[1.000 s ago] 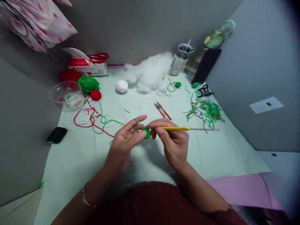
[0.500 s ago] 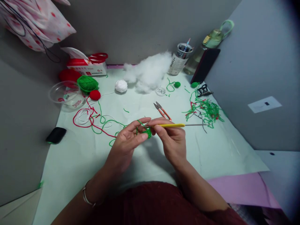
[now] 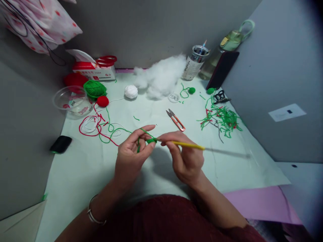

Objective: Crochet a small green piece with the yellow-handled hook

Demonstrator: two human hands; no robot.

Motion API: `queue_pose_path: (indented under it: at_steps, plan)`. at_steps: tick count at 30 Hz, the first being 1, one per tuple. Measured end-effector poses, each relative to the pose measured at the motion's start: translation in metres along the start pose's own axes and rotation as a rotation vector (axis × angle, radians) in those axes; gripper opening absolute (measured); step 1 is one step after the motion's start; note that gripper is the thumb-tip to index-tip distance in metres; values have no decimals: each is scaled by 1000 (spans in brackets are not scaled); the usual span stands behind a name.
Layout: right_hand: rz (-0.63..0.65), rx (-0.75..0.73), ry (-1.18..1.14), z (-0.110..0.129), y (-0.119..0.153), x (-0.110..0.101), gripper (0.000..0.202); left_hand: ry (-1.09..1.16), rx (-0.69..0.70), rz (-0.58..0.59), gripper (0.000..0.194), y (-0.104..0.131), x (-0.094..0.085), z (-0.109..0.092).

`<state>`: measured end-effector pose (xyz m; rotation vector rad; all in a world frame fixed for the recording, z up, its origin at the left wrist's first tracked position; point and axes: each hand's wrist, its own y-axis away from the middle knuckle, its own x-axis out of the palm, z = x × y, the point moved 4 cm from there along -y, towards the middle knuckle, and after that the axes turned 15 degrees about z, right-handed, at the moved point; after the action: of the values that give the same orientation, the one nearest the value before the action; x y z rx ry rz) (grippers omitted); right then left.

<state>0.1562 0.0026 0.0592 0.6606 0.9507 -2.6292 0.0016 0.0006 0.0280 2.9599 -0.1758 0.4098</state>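
Note:
My left hand pinches a small green crochet piece between thumb and fingers. Green yarn runs over its raised index finger down to the piece. My right hand is closed around the yellow handle of a crochet hook. The hook's tip meets the green piece, and its grey far end points right, blurred. Thread snips with orange handles lie on the table just beyond my hands. From the left, loose green and red yarn trails toward my left hand.
White stuffing is heaped at the back beside a white yarn ball. Green yarn, a red ball and a clear tub stand left. Yarn scraps, a pen cup and a bottle are right.
My hands have moved apart slightly, with the green piece shifting left. The hook has drawn right and its far end has swung downward. The yarn over my left index finger now stretches toward the hook tip.

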Motion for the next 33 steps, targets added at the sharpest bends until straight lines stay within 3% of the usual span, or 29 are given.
queue_pose_path:
  at_steps: [2, 5, 7, 9, 12, 14, 17, 20, 22, 24, 26, 29, 33]
  plan:
    - [23, -114, 200, 6, 4, 6, 29, 65, -1, -24, 50, 1, 2, 1]
    - [14, -107, 326, 5, 9, 10, 34, 347, -110, 120, 57, 0, 10, 7]
    - [-30, -53, 189, 1, 8, 5, 31, 497, -202, 208, 50, -1, 13, 9]
    - [-105, 41, -81, -6, 6, -1, 25, 557, -225, 212, 42, -3, 11, 7]
    - [-137, 172, -421, -16, 0, -4, 19, 507, -169, 203, 40, -4, 7, 2]
    - [-83, 205, -476, -18, -4, -1, 17, 424, -148, 224, 41, -4, 8, 1]
    - [-41, 200, -401, -16, -6, 3, 17, 344, -117, 200, 41, -3, 9, 2]
    - [-34, 76, -121, -9, -2, 6, 20, 383, -95, 148, 47, -3, 10, 4]
    - [-44, -42, 116, -4, 3, 7, 27, 468, -149, 158, 49, -4, 12, 6]
    - [-74, -97, 187, -2, 6, 5, 32, 561, -231, 198, 44, -4, 13, 8]
    - [-106, -11, 17, -7, 5, 0, 29, 624, -261, 221, 35, -5, 12, 7]
    - [-145, 151, -354, -16, 1, -6, 19, 598, -180, 196, 28, -6, 9, 4]
    - [-58, 220, -475, -17, -4, -1, 15, 392, -78, 224, 34, -6, 9, 4]
